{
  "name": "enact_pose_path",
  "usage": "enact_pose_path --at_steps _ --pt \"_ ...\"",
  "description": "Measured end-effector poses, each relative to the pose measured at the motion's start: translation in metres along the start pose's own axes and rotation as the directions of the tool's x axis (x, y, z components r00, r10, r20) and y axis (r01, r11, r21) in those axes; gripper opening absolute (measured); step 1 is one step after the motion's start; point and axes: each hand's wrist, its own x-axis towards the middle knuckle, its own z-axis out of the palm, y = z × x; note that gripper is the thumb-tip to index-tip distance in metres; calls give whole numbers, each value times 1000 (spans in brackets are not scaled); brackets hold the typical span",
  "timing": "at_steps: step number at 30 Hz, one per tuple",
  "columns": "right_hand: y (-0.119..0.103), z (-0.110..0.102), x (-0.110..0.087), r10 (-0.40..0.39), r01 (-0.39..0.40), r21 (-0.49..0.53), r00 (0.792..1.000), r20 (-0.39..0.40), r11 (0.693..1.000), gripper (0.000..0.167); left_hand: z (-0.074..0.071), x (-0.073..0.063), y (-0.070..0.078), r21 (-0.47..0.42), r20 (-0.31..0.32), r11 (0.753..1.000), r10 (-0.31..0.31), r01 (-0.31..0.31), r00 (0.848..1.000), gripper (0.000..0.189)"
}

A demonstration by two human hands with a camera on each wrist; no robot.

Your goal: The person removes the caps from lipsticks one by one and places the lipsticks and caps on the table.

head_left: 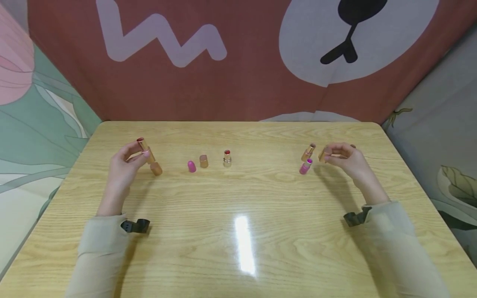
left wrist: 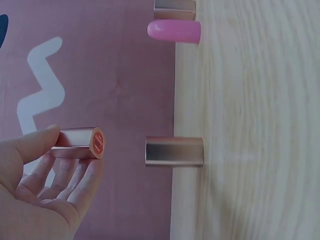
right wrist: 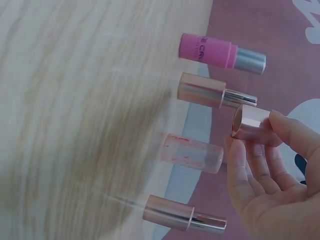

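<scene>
My left hand (head_left: 126, 161) pinches a rose-gold lipstick tube (head_left: 146, 150) between thumb and fingers. A red-orange label shows on its end (left wrist: 99, 142) in the left wrist view. Just below it, apart from it, a rose-gold cap (head_left: 155, 168) stands on the table. At the right, my right hand (head_left: 344, 159) pinches a rose-gold cap (right wrist: 254, 125) above the table. Beside that cap stand a rose-gold lipstick tube (right wrist: 201, 90) and a pink lipstick tube (right wrist: 207, 51). A clear, red-smeared cap (right wrist: 192, 153) stands partly behind the right hand in the head view.
Between the hands stand a pink cap (head_left: 191, 166), another rose-gold cap (head_left: 203, 161) and a red lipstick (head_left: 227, 159) with a clear base. Another rose-gold lipstick tube (right wrist: 167, 212) stands past the clear cap. The wooden table (head_left: 193, 231) meets a patterned cloth (head_left: 246, 82) at its back.
</scene>
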Motion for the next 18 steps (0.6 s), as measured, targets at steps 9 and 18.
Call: enact_pose_path --at_steps 9,18 --pt "6 -1 2 16 -15 -23 999 46 1000 21 -9 -1 -6 -218 -50 976 -20 8 999 25" --pt "13 0 7 75 -73 -26 993 96 997 20 -15 0 -12 -221 -77 975 -50 32 996 23"
